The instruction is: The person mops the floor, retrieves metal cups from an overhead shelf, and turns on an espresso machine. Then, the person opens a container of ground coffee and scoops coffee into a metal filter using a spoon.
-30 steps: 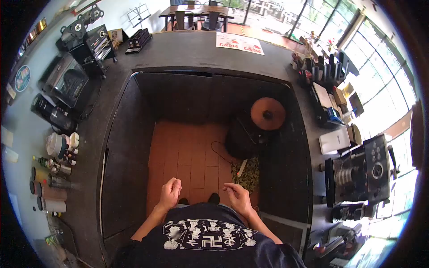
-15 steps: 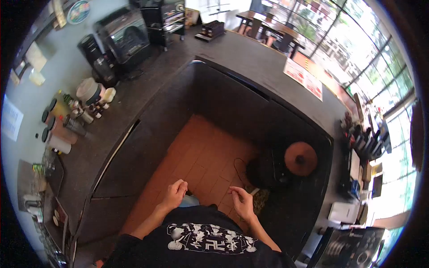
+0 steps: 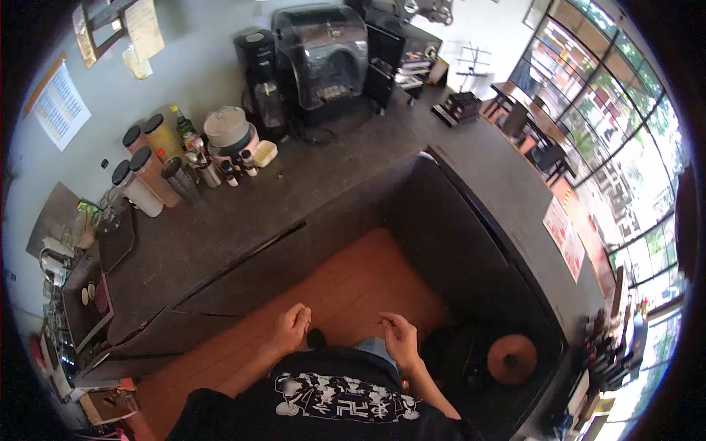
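My left hand (image 3: 293,328) hangs in front of my body above the red tiled floor (image 3: 346,275). Its fingers are curled in, and no object shows in them. To its right, my right hand (image 3: 400,342) is held at about the same height, loosely bent with the fingertips apart and nothing in it. Neither hand touches the dark counter (image 3: 243,228) that wraps around the floor space. Closest to the right hand is a round reddish-brown disc with a dark centre (image 3: 512,359), low at the right.
Along the wall stand tall lidded containers (image 3: 153,176), a pink-and-white pot (image 3: 228,131), a black grinder-like machine (image 3: 262,88) and a clear-fronted dispenser (image 3: 321,59). A sink (image 3: 88,298) lies left. Red-and-white sheets (image 3: 565,239) rest on the right counter.
My view has swung left, so the wall counter and its containers now show more fully and the room appears shifted right. Both hands keep nearly the same pose before my body.
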Demonstrator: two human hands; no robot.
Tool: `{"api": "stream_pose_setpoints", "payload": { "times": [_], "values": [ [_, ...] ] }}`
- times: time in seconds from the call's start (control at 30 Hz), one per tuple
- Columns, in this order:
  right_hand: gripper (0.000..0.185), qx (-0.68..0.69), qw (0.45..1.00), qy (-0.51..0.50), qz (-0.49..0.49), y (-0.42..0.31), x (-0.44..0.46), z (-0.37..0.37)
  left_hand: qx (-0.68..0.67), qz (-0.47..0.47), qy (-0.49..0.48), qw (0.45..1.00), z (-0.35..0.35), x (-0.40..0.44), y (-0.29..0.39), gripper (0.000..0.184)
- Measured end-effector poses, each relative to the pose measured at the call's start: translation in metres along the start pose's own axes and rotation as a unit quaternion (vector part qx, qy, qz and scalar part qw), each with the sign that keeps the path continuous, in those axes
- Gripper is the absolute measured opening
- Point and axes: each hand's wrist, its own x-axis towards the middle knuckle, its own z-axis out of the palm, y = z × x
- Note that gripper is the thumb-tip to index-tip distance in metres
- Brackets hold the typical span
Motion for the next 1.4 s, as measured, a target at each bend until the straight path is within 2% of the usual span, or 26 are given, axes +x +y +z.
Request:
{"api": "stream_pose_setpoints", "payload": {
  "times": [0.13, 0.23, 0.37, 0.47, 0.57, 0.67, 0.8, 0.97, 1.13, 1.2, 1.27, 1.4],
  "values": [
    [0.021, 0.057, 0.997, -0.047, -0.003, 0.038, 0.052, 0.012, -0.007, -0.036, 0.045, 0.998, -0.002, 0.016, -0.020, 0.036],
    [0.021, 0.098, 0.990, -0.100, 0.018, 0.004, 0.105, 0.006, -0.007, -0.046, 0.082, 0.996, 0.000, 0.040, -0.020, 0.036],
    [0.022, 0.035, 0.982, -0.173, -0.074, 0.008, 0.188, -0.001, 0.020, -0.062, 0.145, 0.987, 0.009, 0.075, 0.008, 0.035],
    [0.022, 0.063, 0.968, -0.197, -0.142, -0.015, 0.252, -0.016, 0.011, -0.048, 0.186, 0.981, 0.014, 0.111, 0.024, 0.036],
    [0.021, 0.081, 0.958, -0.242, -0.133, -0.028, 0.315, -0.024, -0.005, -0.042, 0.223, 0.974, 0.015, 0.142, 0.046, 0.035],
    [0.019, 0.100, 0.941, -0.223, -0.233, -0.044, 0.369, -0.015, -0.033, -0.033, 0.272, 0.961, 0.014, 0.159, 0.062, 0.030],
    [0.018, 0.101, 0.919, -0.253, -0.287, -0.100, 0.419, -0.006, -0.179, 0.045, 0.337, 0.923, -0.009, 0.181, 0.071, 0.015],
    [0.023, 0.147, 0.869, -0.214, -0.421, -0.197, 0.466, 0.005, -0.063, 0.106, 0.356, 0.926, -0.075, 0.198, 0.135, 0.010],
    [0.038, 0.165, 0.854, -0.159, -0.467, -0.311, 0.502, 0.003, 0.112, 0.230, 0.324, 0.911, -0.173, 0.234, 0.225, 0.014],
    [0.041, 0.150, 0.848, -0.110, -0.496, -0.360, 0.515, -0.002, 0.178, 0.275, 0.324, 0.887, -0.207, 0.255, 0.282, 0.015],
    [0.045, 0.146, 0.838, -0.056, -0.523, -0.404, 0.537, -0.004, 0.255, 0.387, 0.353, 0.813, -0.230, 0.287, 0.342, 0.020],
    [0.048, 0.123, 0.823, 0.023, -0.553, -0.492, 0.581, -0.018, 0.403, 0.519, 0.399, 0.639, -0.255, 0.345, 0.455, 0.030]
  ]
}}
